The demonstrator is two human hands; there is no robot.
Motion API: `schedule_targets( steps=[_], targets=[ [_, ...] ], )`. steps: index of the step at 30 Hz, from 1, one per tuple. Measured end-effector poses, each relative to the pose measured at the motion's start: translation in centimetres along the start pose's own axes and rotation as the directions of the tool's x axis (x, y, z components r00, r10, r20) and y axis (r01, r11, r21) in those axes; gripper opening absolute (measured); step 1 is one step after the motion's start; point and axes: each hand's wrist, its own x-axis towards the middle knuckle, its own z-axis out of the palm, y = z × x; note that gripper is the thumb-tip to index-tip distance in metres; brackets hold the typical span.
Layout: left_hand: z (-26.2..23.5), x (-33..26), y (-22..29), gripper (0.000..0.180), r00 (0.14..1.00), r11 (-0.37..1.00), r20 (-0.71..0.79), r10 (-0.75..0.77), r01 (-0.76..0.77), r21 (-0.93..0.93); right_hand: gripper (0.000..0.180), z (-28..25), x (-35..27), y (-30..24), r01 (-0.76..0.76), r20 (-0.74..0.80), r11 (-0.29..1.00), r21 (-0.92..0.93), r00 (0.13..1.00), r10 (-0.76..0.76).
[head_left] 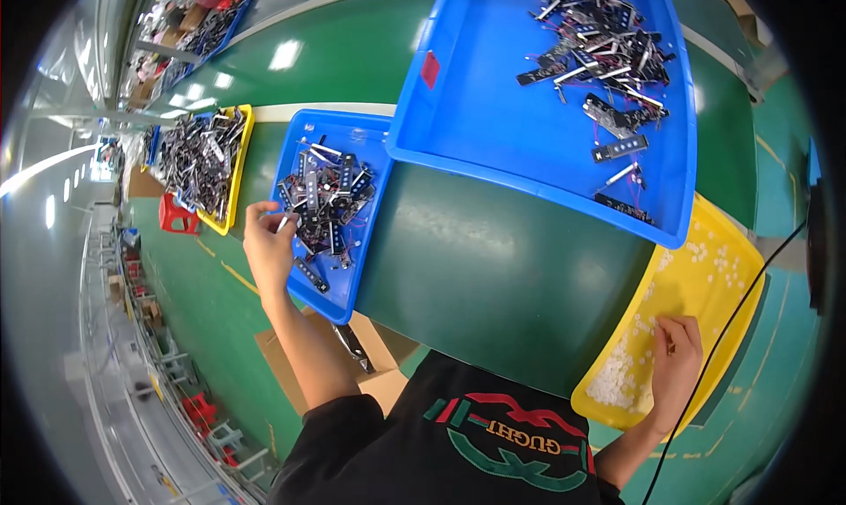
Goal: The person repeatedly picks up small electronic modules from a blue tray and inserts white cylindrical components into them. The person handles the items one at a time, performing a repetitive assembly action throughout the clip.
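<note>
My left hand [271,248] is at the left rim of a small blue tray [351,286], its thumb and fingers pinched on a small whitish piece [284,223]. In that tray lies a pile of small black electronic assemblies [324,196] with thin wires and white strips. My right hand [677,360] hovers over a yellow tray [705,280] scattered with tiny white pieces [617,377]. Its fingers are curled together; what they hold, if anything, is too small to make out. A large blue tray [493,108] farther off holds more such assemblies [608,42], heaped toward its right side.
Between the trays lies the green tabletop [493,249]. An open cardboard box [388,386] stands below its near left edge. A black cable [723,337] hangs across the yellow tray's right side. Farther left are another filled yellow tray [236,174] and a red stool [179,216].
</note>
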Motion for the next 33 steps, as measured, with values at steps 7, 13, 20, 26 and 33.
schedule_targets(
  steps=[7,13,20,26,33],
  targets=[
    [-1.0,0.1,0.5,0.035,0.976,0.957,0.128,0.179,-0.203,0.207,0.017,0.1,-0.2,0.0,0.005,-0.051,1.000,-0.001,0.999,-0.005],
    [1.8,-2.0,9.9,0.034,0.923,0.936,0.160,0.349,-0.335,-0.108,0.018,-0.8,0.1,-0.9,0.096,-0.169,0.992,0.081,0.982,-0.081],
    [14.5,-7.5,22.9,0.021,0.519,0.693,0.460,0.720,-0.574,-0.437,0.024,0.1,-0.6,-1.2,0.259,-0.268,0.959,0.113,0.938,-0.222],
    [22.2,-8.0,26.1,0.029,0.370,0.545,0.427,0.825,-0.720,-0.429,0.023,0.8,-1.4,-2.4,0.297,-0.275,0.946,0.131,0.927,-0.254],
    [23.1,-8.2,26.9,0.046,0.468,0.748,0.601,0.648,-0.539,-0.387,0.023,1.1,-2.0,-2.0,0.252,-0.217,0.960,0.123,0.951,-0.222]
  ],
)
